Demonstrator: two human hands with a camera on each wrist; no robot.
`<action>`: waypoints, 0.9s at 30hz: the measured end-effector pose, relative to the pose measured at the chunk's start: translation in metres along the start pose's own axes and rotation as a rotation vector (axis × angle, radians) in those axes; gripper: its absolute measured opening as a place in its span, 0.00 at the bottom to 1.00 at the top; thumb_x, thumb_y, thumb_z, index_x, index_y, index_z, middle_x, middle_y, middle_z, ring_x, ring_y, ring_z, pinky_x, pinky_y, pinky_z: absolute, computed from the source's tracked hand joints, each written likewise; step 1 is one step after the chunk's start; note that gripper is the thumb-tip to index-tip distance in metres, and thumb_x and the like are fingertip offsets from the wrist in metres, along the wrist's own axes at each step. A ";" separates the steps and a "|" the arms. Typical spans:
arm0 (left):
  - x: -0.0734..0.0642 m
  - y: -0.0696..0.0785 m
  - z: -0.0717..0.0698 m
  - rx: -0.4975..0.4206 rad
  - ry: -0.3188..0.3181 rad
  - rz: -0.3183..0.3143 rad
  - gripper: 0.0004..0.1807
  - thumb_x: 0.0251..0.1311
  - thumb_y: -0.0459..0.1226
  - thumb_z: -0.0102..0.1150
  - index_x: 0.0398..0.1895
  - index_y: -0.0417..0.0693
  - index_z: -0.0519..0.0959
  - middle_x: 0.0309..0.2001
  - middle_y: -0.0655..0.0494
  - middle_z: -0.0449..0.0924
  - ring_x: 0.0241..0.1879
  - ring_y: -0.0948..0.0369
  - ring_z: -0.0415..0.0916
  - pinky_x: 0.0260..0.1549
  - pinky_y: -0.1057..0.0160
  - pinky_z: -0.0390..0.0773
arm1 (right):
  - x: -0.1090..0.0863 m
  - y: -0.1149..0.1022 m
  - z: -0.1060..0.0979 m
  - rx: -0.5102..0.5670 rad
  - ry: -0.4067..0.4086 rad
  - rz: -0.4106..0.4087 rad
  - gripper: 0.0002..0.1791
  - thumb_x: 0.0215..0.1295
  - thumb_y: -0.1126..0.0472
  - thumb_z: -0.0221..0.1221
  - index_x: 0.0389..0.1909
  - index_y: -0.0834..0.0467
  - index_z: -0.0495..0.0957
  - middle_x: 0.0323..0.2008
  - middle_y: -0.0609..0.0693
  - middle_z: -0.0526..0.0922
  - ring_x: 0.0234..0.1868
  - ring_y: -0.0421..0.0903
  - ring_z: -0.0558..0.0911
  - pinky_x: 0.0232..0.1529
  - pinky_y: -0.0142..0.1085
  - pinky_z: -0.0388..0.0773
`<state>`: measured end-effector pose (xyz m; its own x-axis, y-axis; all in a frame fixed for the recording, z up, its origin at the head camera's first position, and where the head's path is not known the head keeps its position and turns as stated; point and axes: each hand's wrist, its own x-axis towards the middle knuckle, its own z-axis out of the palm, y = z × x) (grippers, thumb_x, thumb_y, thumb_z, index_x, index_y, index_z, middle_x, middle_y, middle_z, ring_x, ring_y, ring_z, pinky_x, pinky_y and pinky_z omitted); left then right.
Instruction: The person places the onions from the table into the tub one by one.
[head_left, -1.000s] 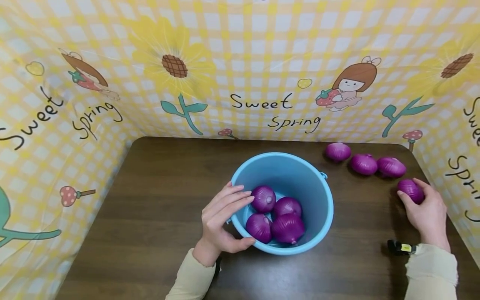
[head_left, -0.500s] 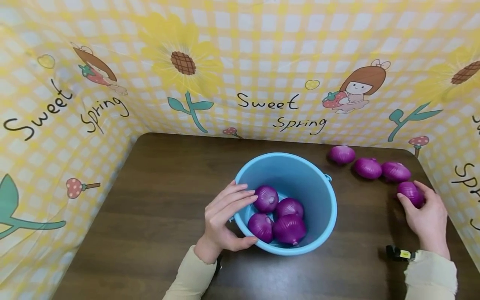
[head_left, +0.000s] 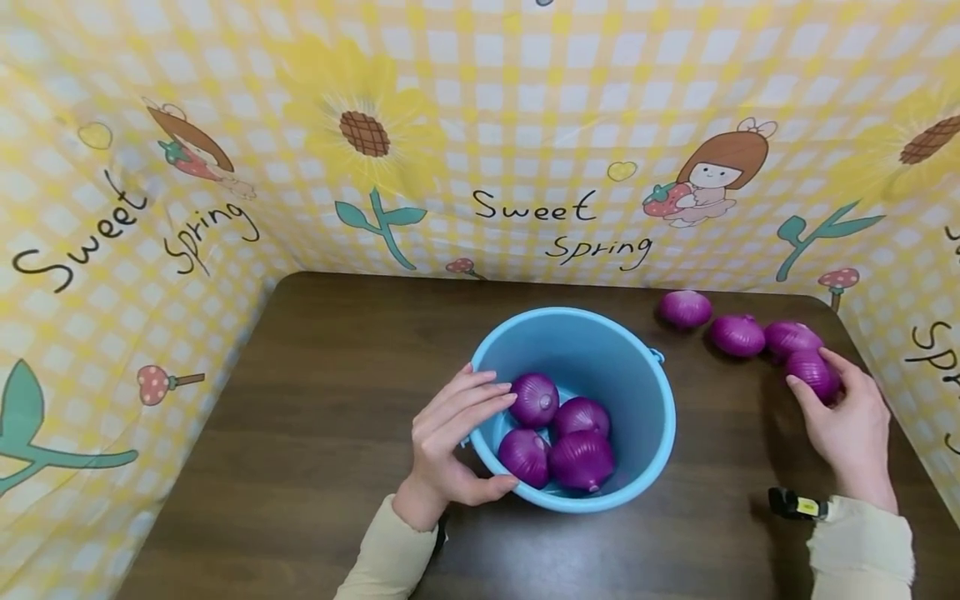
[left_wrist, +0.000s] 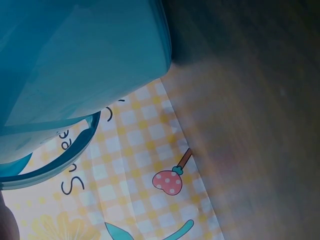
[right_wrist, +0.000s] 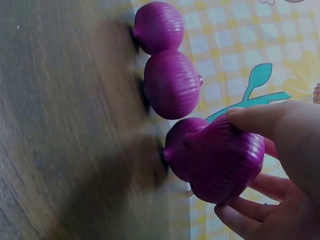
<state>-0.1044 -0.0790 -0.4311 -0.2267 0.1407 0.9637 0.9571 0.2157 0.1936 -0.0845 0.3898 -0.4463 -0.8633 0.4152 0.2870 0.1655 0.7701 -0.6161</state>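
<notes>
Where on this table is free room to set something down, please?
Bare: the table between left hand and patterned cloth, and between bucket and right hand. Crowded: the far right corner, where three onions sit and the right hand holds another onion.

Purple onion [head_left: 810,375] in grip [head_left: 853,433]; blue bucket [head_left: 636,417]

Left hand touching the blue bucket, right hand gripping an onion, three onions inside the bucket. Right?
Count's off: the head view shows four onions inside the blue bucket, not three. Left hand touching it and right hand gripping an onion both stand.
</notes>
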 end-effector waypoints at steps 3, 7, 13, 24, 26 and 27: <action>0.002 0.000 0.001 0.006 0.006 0.010 0.36 0.58 0.61 0.62 0.44 0.33 0.86 0.44 0.39 0.86 0.48 0.43 0.83 0.55 0.38 0.77 | 0.001 -0.004 0.000 0.008 0.001 -0.017 0.31 0.69 0.63 0.63 0.70 0.65 0.69 0.61 0.75 0.72 0.59 0.71 0.69 0.56 0.62 0.61; 0.003 0.002 0.002 0.015 0.015 0.016 0.36 0.59 0.61 0.61 0.43 0.32 0.86 0.44 0.39 0.86 0.48 0.43 0.83 0.55 0.38 0.77 | 0.001 -0.007 -0.001 -0.006 0.000 -0.031 0.31 0.69 0.61 0.63 0.71 0.65 0.69 0.60 0.75 0.71 0.54 0.69 0.70 0.50 0.58 0.61; 0.005 0.005 0.002 0.019 0.024 0.035 0.36 0.59 0.60 0.61 0.43 0.32 0.86 0.44 0.39 0.86 0.47 0.43 0.83 0.55 0.39 0.78 | 0.003 -0.012 0.000 -0.010 0.000 -0.068 0.32 0.68 0.60 0.65 0.70 0.67 0.69 0.57 0.76 0.71 0.49 0.66 0.70 0.43 0.55 0.63; 0.007 0.005 0.003 0.015 0.031 0.040 0.36 0.59 0.60 0.61 0.42 0.31 0.86 0.43 0.38 0.86 0.47 0.42 0.83 0.56 0.39 0.77 | 0.003 -0.019 -0.006 0.004 -0.022 -0.082 0.33 0.68 0.58 0.67 0.70 0.63 0.70 0.59 0.73 0.71 0.50 0.63 0.71 0.37 0.32 0.60; 0.006 0.005 0.002 0.013 0.024 0.033 0.36 0.59 0.60 0.61 0.43 0.31 0.86 0.44 0.39 0.86 0.47 0.42 0.83 0.56 0.39 0.77 | 0.003 -0.023 -0.006 0.010 -0.015 -0.086 0.33 0.67 0.58 0.67 0.71 0.61 0.71 0.59 0.72 0.72 0.50 0.62 0.71 0.37 0.30 0.60; 0.006 0.005 0.002 0.012 0.021 0.032 0.36 0.59 0.60 0.61 0.43 0.31 0.86 0.44 0.39 0.86 0.47 0.42 0.83 0.56 0.39 0.77 | 0.002 -0.025 -0.006 0.014 -0.012 -0.087 0.33 0.67 0.58 0.67 0.71 0.60 0.71 0.60 0.71 0.72 0.50 0.61 0.71 0.38 0.29 0.60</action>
<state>-0.1013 -0.0754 -0.4246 -0.1919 0.1275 0.9731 0.9615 0.2230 0.1603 -0.0877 0.3747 -0.4255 -0.8796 0.3410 0.3318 0.0826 0.7962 -0.5993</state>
